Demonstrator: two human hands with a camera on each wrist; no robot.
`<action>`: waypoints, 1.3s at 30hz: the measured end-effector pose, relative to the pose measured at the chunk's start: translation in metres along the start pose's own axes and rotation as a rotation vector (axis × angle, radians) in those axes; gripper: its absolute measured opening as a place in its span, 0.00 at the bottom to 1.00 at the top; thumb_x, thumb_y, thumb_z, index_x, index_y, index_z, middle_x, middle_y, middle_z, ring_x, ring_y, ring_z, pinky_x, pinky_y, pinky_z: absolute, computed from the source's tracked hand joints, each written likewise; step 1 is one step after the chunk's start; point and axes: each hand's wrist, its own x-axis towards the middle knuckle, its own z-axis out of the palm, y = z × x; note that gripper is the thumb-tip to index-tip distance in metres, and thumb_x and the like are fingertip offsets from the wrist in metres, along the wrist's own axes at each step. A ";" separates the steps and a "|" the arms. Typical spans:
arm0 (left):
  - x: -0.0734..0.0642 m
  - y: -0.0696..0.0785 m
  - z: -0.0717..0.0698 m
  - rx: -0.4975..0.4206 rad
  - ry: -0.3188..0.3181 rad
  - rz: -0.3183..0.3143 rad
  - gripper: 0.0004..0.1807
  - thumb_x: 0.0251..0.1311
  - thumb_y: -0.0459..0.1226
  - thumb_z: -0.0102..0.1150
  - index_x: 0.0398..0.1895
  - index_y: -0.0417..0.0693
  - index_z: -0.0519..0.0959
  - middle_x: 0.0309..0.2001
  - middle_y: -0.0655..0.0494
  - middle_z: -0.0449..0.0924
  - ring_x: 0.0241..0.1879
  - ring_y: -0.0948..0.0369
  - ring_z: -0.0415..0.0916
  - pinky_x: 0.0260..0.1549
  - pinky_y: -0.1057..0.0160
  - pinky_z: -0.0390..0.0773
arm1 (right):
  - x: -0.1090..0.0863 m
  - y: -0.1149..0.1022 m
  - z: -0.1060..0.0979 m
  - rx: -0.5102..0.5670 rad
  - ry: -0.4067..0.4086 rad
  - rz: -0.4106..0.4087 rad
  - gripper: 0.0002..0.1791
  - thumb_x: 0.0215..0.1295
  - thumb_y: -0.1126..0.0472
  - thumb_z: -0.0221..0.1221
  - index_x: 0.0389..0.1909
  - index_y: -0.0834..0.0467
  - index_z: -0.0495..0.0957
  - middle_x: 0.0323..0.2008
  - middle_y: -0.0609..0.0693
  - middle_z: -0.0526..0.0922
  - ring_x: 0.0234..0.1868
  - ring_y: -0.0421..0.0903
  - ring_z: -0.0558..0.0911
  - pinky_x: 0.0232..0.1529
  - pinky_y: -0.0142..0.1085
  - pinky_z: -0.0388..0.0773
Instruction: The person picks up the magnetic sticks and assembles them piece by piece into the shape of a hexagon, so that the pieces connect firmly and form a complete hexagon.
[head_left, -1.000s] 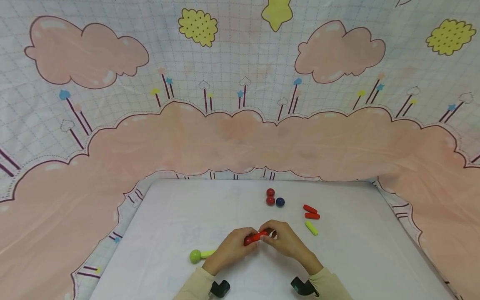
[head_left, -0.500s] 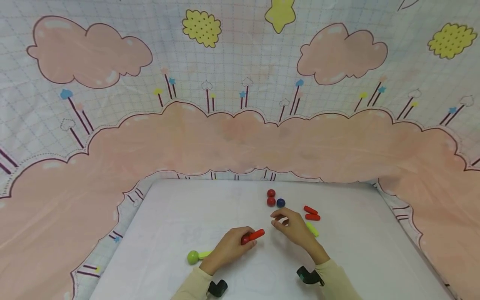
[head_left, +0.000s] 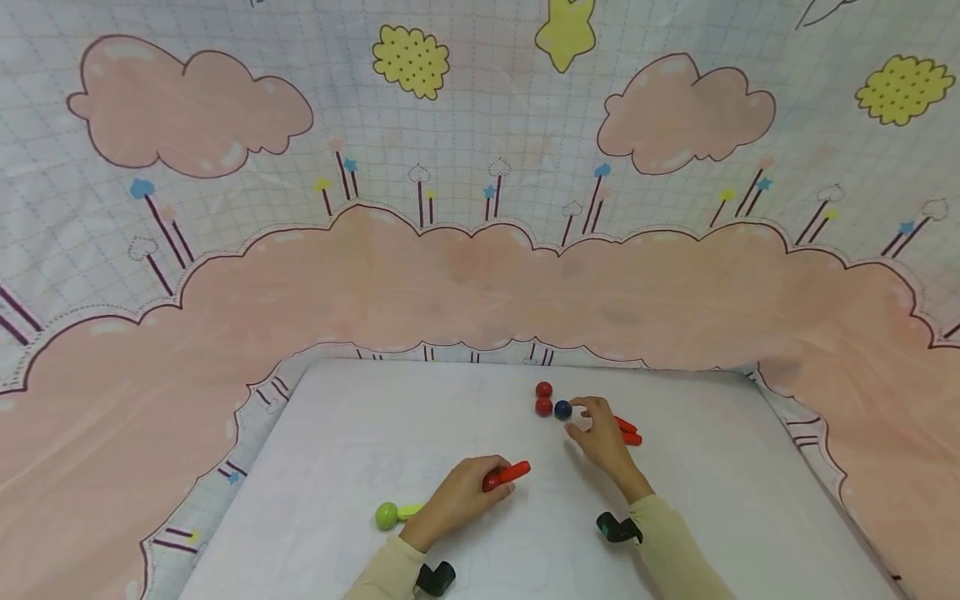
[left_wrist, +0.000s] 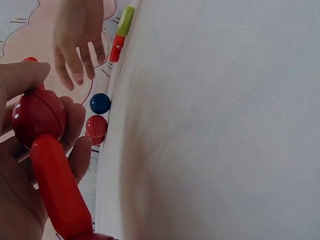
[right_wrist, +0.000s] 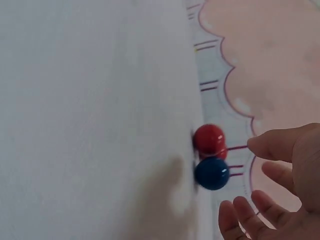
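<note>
Red ball-and-stick piece (head_left: 504, 477), head view: the left hand (head_left: 459, 496) pinches it at its ball (head_left: 491, 482), its stick (head_left: 516, 472) slanting rightward and slightly outward past the fingertips. Right of that grip, the right hand (head_left: 603, 437) holds nothing, thumb and fingers parted beside a blue ball (head_left: 563, 409). Left wrist view: from the clasped ball, a red rod (left_wrist: 61, 187) runs down past the palm, leaning right. Right wrist view: two red balls (right_wrist: 209, 139) sit beside the blue one, beyond the parted fingers.
</note>
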 end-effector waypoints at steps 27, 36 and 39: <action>-0.003 0.003 0.000 -0.010 0.022 0.034 0.15 0.62 0.48 0.63 0.50 0.56 0.81 0.38 0.65 0.80 0.33 0.68 0.69 0.33 0.69 0.69 | 0.025 0.023 0.018 -0.048 -0.083 0.174 0.25 0.66 0.54 0.61 0.61 0.57 0.70 0.65 0.59 0.68 0.64 0.58 0.70 0.64 0.56 0.69; -0.003 0.003 -0.001 -0.013 0.018 0.027 0.15 0.62 0.48 0.63 0.50 0.56 0.81 0.39 0.65 0.81 0.34 0.68 0.69 0.34 0.69 0.70 | 0.024 0.019 0.019 -0.029 -0.075 0.198 0.26 0.66 0.53 0.61 0.62 0.58 0.71 0.62 0.58 0.73 0.63 0.57 0.72 0.63 0.55 0.70; -0.003 0.003 -0.001 -0.019 0.015 0.018 0.15 0.62 0.48 0.63 0.50 0.56 0.81 0.40 0.64 0.81 0.34 0.67 0.69 0.34 0.69 0.70 | 0.023 0.018 0.019 -0.020 -0.073 0.193 0.27 0.65 0.54 0.62 0.63 0.57 0.71 0.61 0.58 0.75 0.62 0.57 0.72 0.62 0.55 0.71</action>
